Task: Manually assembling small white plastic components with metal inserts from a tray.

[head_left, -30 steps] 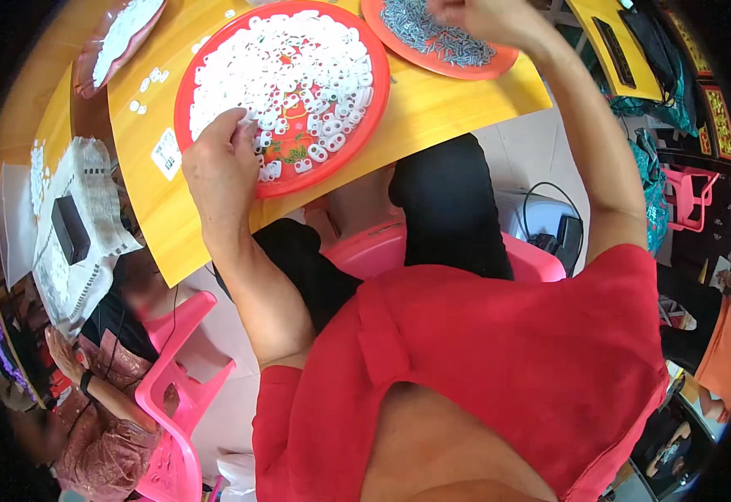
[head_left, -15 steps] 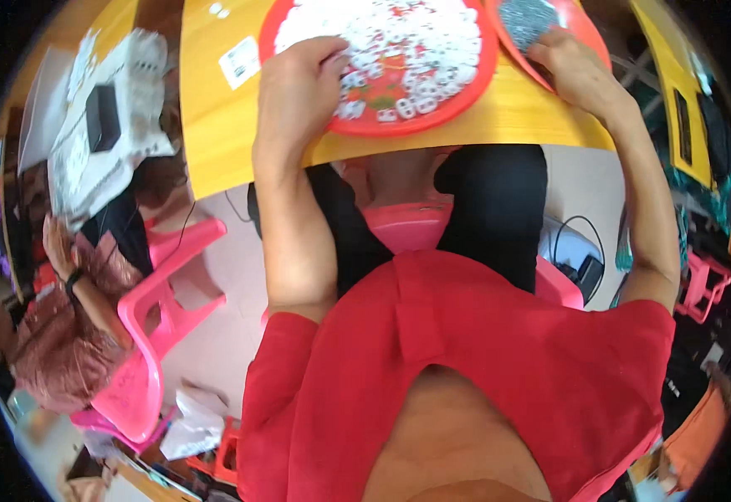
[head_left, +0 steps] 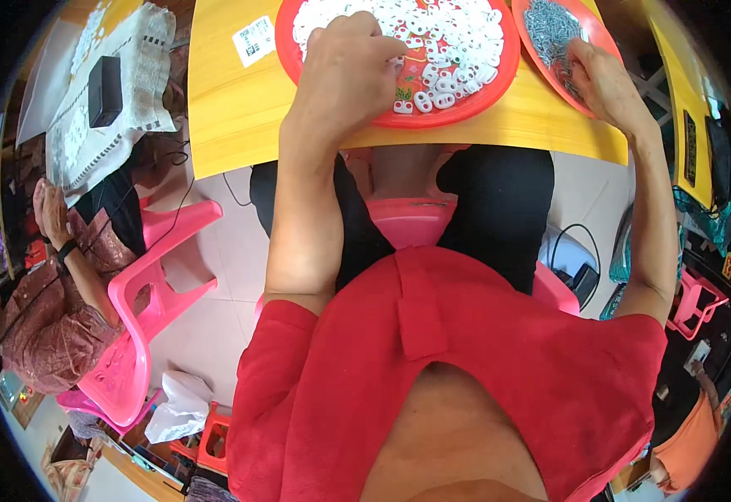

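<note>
A round red tray (head_left: 509, 63) on the yellow table holds many small white plastic pieces (head_left: 453, 63) with holes through them. Over its left part is my left hand (head_left: 345, 75), fingers curled in and thumb and forefinger together; whatever they pinch is hidden. To the right, a smaller red dish (head_left: 602, 38) carries a heap of thin grey metal pins or screws (head_left: 552, 29). My right hand (head_left: 604, 84) reaches over the dish's right rim, its bent fingertips closed down at the heap. What they grip is too small to make out.
A white printed label (head_left: 254, 40) lies left of the tray. Another person (head_left: 64, 293) sits on a pink chair (head_left: 135, 343) at the left, near a cloth-covered table with a black box (head_left: 104, 92). A black cable (head_left: 591, 251) runs beside the yellow table on the right.
My left hand has shifted right over the tray, its fingers now curled closer together. My right hand stays at the metal pieces. The whole view has moved slightly.
</note>
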{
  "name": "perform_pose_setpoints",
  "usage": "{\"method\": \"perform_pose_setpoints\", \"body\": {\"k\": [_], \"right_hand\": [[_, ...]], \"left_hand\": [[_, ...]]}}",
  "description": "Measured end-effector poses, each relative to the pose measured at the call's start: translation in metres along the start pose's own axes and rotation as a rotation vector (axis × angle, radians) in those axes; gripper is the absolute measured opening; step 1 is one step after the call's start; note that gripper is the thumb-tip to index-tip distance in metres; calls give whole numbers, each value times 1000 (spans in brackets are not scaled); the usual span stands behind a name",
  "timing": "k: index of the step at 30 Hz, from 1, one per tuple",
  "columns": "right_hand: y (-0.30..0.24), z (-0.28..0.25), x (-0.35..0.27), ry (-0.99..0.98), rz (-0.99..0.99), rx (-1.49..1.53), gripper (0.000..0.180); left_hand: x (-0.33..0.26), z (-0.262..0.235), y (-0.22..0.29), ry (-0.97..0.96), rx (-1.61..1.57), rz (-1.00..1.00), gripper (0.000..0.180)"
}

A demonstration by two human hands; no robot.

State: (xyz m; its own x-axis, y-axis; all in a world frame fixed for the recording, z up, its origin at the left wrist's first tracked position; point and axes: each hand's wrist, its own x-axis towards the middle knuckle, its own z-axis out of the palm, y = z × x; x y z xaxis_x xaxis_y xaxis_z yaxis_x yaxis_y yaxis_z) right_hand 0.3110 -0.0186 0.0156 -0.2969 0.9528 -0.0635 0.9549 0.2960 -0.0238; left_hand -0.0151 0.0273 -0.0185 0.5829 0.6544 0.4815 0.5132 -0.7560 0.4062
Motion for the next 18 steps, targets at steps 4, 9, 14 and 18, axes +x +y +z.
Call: {"method": "perform_pose_setpoints", "body": {"k": [4,9,14,18], "right_hand": [[-15,-12,-6,24,172,254,9],[-22,-35,-6,-16,222,583,10],[3,3,-10,194,180,461,4],[-7,-6,-11,103,318,425,4]], "left_hand": [[0,8,1,-64,127,-30,15],[0,5,2,-58,93,-20,11],[6,1,11,-138,83,-84,15],[5,0,10,-113,56,-91,15]]}}
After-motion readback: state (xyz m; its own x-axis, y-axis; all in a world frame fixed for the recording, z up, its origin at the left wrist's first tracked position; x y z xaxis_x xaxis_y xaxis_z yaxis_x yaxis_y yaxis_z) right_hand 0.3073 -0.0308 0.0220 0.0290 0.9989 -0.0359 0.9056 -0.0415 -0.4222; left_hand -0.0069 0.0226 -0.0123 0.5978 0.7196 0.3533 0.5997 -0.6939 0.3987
